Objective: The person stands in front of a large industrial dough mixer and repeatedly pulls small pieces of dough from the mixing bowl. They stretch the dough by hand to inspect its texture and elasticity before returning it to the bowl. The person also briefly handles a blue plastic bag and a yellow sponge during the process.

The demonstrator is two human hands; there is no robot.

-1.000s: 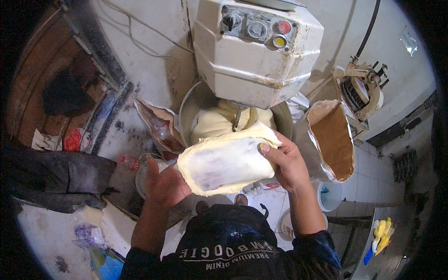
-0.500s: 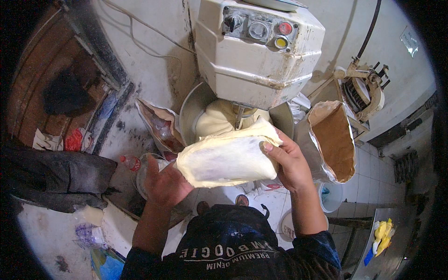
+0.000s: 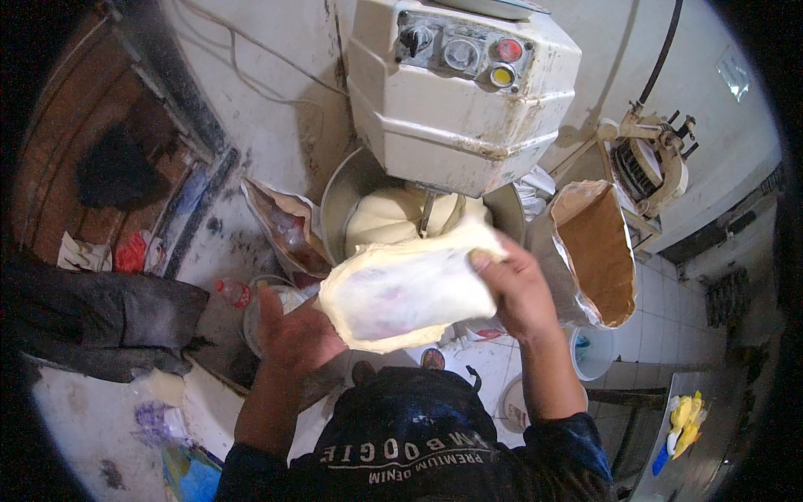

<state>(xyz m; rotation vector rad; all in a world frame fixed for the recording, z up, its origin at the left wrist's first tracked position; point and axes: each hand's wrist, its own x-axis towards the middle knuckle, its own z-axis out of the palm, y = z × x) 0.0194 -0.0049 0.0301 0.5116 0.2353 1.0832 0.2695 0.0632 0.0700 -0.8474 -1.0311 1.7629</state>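
Observation:
A thin, pale yellow sheet of dough [image 3: 406,293] is stretched between my hands in front of the mixer bowl. Its middle is almost see-through, with a thicker rim around it. My right hand [image 3: 525,293], a little blurred, grips the right end, thumb on top and fingers mostly hidden behind. At the left end my left hand [image 3: 294,333] bears the dough, its thumb held away and its other fingers partly covered by the sheet. Behind lies a large mass of dough [image 3: 381,219] in the metal mixing bowl [image 3: 339,197], around the mixer's shaft [image 3: 428,213].
The white mixer head [image 3: 460,117] with knobs and buttons overhangs the bowl. Open paper sacks stand left [image 3: 280,226] and right [image 3: 594,251] of it. A red-capped bottle [image 3: 232,292] is at left, a clear bucket [image 3: 595,351] at right. A metal table [image 3: 703,418] holds yellow bags.
The dough sheet has tilted, its lower left edge dropping slightly toward me. My right hand has shifted a little and is blurred. More of the dough in the bowl shows.

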